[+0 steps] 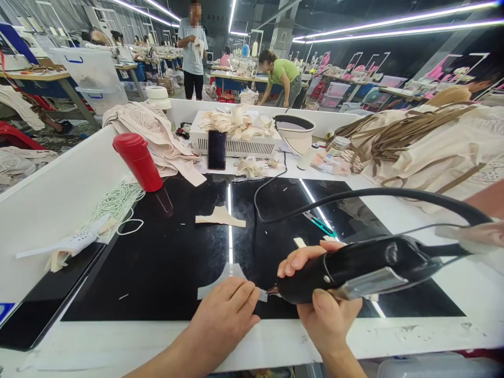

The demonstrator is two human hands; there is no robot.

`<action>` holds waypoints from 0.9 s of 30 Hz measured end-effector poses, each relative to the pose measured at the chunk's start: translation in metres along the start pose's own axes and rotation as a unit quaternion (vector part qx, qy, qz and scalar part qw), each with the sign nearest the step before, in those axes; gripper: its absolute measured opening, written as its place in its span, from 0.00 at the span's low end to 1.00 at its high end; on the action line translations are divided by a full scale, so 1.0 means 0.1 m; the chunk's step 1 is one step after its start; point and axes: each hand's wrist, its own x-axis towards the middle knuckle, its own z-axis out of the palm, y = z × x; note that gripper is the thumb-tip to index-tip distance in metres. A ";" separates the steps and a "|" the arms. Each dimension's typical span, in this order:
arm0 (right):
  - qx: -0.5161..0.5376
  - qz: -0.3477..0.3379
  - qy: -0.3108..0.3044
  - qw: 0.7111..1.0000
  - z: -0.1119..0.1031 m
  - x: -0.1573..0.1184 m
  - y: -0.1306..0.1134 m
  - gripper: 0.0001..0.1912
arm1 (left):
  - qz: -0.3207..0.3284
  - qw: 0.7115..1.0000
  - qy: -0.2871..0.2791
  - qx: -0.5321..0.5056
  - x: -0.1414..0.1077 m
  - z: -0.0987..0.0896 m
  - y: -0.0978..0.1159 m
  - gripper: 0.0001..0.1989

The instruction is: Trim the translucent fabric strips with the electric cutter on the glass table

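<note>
My right hand [326,315] is wrapped round a black corded hand tool [362,268] with a narrow metal tip. The tip points left and meets the right end of a translucent whitish cut piece [208,291] on the glossy black board [137,262]. Bent over that piece, my left hand [226,310] holds it down with its fingers close together; its fingertips are partly hidden. A beige fabric piece [220,216] of similar curved shape lies farther up the board. Small cream scraps [300,242] are beside my right hand.
A red bottle [137,161] and light green cord [118,203] lie at left. Teal-handled snips [323,226] rest near the black cable [299,210]. Behind stand a phone [217,150] and a white vented box [236,147]. Beige garments [425,147] are heaped at right. Two people stand beyond.
</note>
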 end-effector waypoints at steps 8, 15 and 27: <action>-0.017 -0.001 0.011 1.000 -0.01 0.04 -0.03 0.21 | -0.020 0.999 -0.013 -0.033 -0.01 0.00 0.00 0.14; -0.012 0.015 0.006 1.000 -0.04 -0.03 0.04 0.21 | -0.019 0.999 -0.008 -0.041 -0.02 0.01 -0.01 0.13; -0.032 0.003 0.020 0.999 0.01 -0.03 -0.07 0.21 | -0.018 0.999 -0.018 -0.036 -0.05 0.02 0.01 0.14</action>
